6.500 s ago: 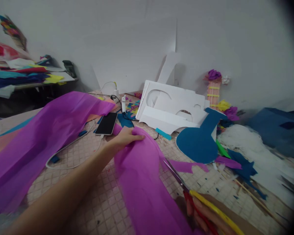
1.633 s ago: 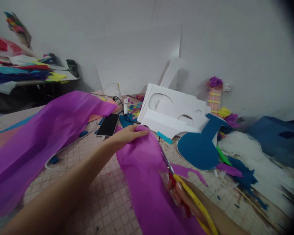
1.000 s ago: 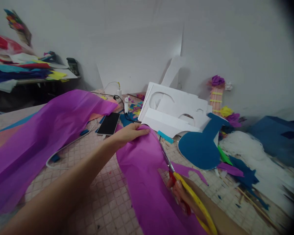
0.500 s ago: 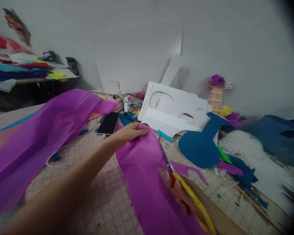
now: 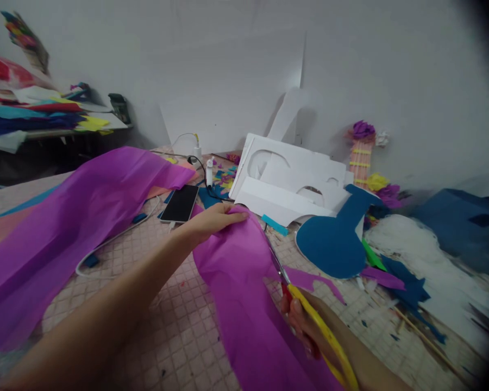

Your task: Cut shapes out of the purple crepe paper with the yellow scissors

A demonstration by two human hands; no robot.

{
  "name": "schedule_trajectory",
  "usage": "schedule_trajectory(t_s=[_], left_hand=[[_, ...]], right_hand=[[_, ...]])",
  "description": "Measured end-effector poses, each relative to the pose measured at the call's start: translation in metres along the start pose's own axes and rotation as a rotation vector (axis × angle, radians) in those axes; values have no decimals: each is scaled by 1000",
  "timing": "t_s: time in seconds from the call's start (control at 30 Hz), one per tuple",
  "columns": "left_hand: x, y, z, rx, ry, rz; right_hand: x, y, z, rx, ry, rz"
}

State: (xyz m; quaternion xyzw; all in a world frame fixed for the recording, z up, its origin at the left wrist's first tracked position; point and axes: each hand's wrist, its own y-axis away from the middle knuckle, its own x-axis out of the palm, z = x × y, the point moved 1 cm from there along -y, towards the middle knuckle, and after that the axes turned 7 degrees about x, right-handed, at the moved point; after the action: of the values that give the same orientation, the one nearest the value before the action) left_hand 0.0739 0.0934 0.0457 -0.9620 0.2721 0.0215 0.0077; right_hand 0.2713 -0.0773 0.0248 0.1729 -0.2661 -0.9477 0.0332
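Between both hands hangs a purple sheet of tissue paper [image 5: 244,293], its lower part running down toward me. My left hand [image 5: 217,220] pinches its top edge between thumb and fingers. In my right hand [image 5: 303,320] is a pair of scissors [image 5: 315,320] with one yellow and one red handle. The blades lie along the paper's right edge, pointing up toward my left hand; they look nearly closed. A thin purple strip [image 5: 313,281] trails off to the right beside the blades.
Another purple sheet [image 5: 106,201] spreads over the left side. A phone [image 5: 180,204] with a white cable [image 5: 85,263] lies behind my left forearm. White cut-out boards [image 5: 285,179] and a blue flask-shaped cut-out [image 5: 330,247] stand beyond. Paper scraps and a stick [image 5: 424,336] lie right.
Almost nothing differs. The view has shifted very slightly; both hands, the scissors and the purple paper keep nearly the same places.
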Motion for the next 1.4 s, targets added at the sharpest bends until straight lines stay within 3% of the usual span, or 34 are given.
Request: schedule_trajectory(t_s=[0.3, 0.57, 0.97, 1.4], left_hand=[[-1, -1, 1, 0, 9, 17], [-2, 0, -2, -11, -27, 8], [1, 3, -10, 32, -21, 60], [2, -6, -28, 119, -170, 140]], right_hand=[[0, 0, 1, 61, -28, -65], [-1, 1, 0, 93, -47, -43], [-5, -4, -6, -156, 51, 46], [-12, 6, -2, -175, 19, 39]])
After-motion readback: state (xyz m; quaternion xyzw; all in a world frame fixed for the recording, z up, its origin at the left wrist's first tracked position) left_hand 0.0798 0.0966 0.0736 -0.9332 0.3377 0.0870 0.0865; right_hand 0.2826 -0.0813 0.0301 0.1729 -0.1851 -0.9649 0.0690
